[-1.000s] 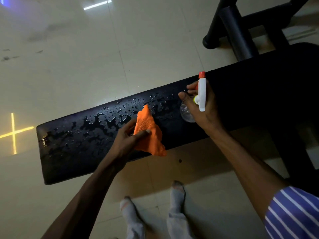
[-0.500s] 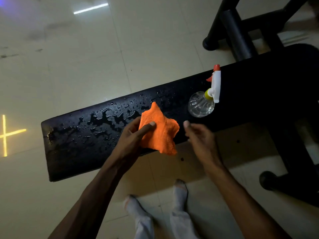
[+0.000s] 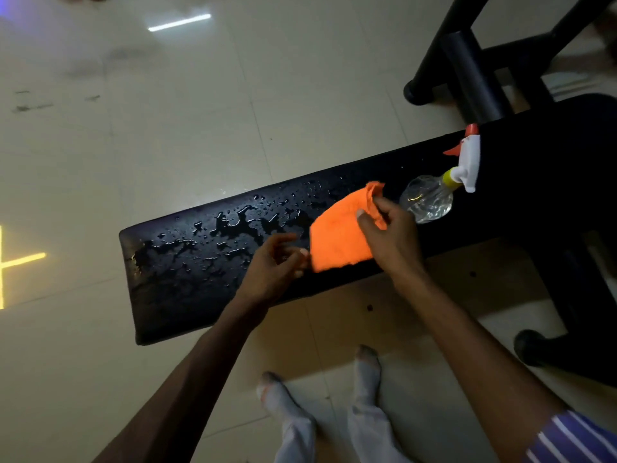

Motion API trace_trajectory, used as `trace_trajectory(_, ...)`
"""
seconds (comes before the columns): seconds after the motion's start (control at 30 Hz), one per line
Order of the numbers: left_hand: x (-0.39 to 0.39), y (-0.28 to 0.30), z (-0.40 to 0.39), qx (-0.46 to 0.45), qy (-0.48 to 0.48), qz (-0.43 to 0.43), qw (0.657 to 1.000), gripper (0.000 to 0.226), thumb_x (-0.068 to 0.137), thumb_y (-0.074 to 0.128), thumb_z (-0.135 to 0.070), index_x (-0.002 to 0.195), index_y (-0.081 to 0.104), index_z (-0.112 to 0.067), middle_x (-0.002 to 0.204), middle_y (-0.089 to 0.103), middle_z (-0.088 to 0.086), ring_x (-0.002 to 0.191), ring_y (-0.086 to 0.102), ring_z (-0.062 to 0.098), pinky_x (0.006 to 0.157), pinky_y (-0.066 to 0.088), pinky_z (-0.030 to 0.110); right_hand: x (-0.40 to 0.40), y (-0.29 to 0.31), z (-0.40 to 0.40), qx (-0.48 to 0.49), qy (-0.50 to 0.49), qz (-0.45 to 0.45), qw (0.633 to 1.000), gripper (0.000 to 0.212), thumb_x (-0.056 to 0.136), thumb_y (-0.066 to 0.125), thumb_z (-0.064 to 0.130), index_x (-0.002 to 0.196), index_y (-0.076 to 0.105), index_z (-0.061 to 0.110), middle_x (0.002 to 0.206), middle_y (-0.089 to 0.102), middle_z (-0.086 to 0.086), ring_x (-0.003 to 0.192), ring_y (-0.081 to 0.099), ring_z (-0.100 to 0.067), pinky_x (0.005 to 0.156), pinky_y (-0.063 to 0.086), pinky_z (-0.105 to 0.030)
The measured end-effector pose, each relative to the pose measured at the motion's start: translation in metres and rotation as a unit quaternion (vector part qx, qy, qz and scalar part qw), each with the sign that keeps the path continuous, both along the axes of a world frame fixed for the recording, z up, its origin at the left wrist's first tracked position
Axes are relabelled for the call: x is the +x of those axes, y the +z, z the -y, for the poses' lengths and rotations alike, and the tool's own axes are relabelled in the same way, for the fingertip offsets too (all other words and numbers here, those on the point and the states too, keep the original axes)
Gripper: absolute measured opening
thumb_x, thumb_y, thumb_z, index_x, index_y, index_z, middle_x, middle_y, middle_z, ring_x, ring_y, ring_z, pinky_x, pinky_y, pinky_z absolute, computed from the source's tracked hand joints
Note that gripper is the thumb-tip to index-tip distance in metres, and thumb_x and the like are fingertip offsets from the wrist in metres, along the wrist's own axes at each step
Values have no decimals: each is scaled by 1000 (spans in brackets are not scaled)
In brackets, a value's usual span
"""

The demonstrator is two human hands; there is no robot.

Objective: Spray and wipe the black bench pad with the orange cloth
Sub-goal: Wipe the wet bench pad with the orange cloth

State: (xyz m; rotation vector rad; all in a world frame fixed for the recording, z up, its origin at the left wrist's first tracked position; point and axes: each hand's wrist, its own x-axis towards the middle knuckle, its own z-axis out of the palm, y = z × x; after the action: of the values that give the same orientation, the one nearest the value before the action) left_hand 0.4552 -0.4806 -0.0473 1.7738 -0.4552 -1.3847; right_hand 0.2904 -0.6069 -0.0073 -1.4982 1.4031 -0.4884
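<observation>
The black bench pad (image 3: pixel 187 289) runs from lower left to upper right, its left half covered in water drops and puddles. My right hand (image 3: pixel 394 238) grips the orange cloth (image 3: pixel 337 235) at its upper right corner, holding it over the pad's middle. My left hand (image 3: pixel 273 265) pinches the cloth's lower left edge with fingertips, the other fingers loosely curled. A clear spray bottle (image 3: pixel 430 198) with a white trigger head and orange nozzle lies on its side on the pad, just right of the cloth, touched by neither hand.
Black bench frame tubes (image 3: pixel 474 81) rise behind the pad at upper right, and a black foot (image 3: pixel 531 345) sticks out at lower right. My legs (image 3: pixel 334 412) stand on the pale tiled floor (image 3: pixel 167 128) in front of the pad.
My right hand put the spray bottle down on the pad, then took hold of the cloth. The cloth moved right and spread between both hands; my left hand's full grip became a fingertip pinch.
</observation>
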Motion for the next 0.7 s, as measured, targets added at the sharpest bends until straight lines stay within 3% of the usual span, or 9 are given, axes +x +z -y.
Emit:
trace_trajectory(0.1,11,-6,3,13,-60,141,988,43,102,64,-26,142,51,-16,121,67,2,108,67,21,87,60,36,15,2,23,-175,74,-131,973,20,100,63,9,116,75,10,114,67,-10,95,61,-20,73,39,-10)
trace_trajectory(0.13,13,-8,5,13,-71,173,982,44,103,63,-25,144,50,-13,125,66,4,111,65,21,91,59,38,21,-1,29,-209,103,-171,957,21,99,62,8,115,74,10,117,65,-9,96,60,-20,74,42,-12)
trace_trajectory(0.2,17,-15,6,3,-86,212,974,45,103,62,-22,145,50,-10,130,64,7,112,62,19,94,56,36,33,-13,35,-222,174,-260,923,26,100,57,8,121,71,10,125,61,-11,106,63,-29,84,54,-34)
trace_trajectory(0.3,19,-26,6,-10,-109,253,961,45,102,62,-18,144,49,-8,138,60,10,120,58,17,102,51,33,45,-41,27,-129,297,-335,885,30,106,53,23,130,64,10,135,56,-14,125,56,-38,97,53,-48)
trace_trajectory(0.37,19,-34,6,-14,-117,276,954,42,102,61,-18,142,51,-10,139,57,10,125,57,19,108,51,38,47,-56,23,-113,312,-345,878,33,109,49,32,123,68,8,131,58,-14,125,54,-37,93,52,-46)
trace_trajectory(0.43,20,-42,8,-7,-119,308,944,40,103,60,-22,141,51,-13,138,55,7,125,55,18,108,49,38,45,-64,30,-162,265,-343,887,34,110,46,31,115,70,7,122,63,-13,118,58,-36,87,50,-44)
trace_trajectory(0.53,22,-53,13,-3,-137,378,916,44,104,57,-27,145,47,-15,140,51,5,128,49,21,109,47,39,45,-78,54,-241,235,-290,896,34,106,54,28,125,70,6,131,64,-14,126,56,-35,102,49,-46)
trace_trajectory(0.63,29,-65,19,-3,-142,450,882,53,105,55,-33,153,41,-14,152,45,8,143,40,26,122,37,42,53,-97,78,-224,299,-246,894,51,106,56,33,151,55,10,165,40,-17,157,30,-37,130,23,-55)
trace_trajectory(0.7,33,-72,20,21,-155,469,869,60,107,50,-40,159,33,-16,165,33,10,156,26,29,130,25,47,51,-118,80,-212,349,-269,872,60,109,45,42,164,34,20,176,18,-11,165,8,-32,134,4,-56)
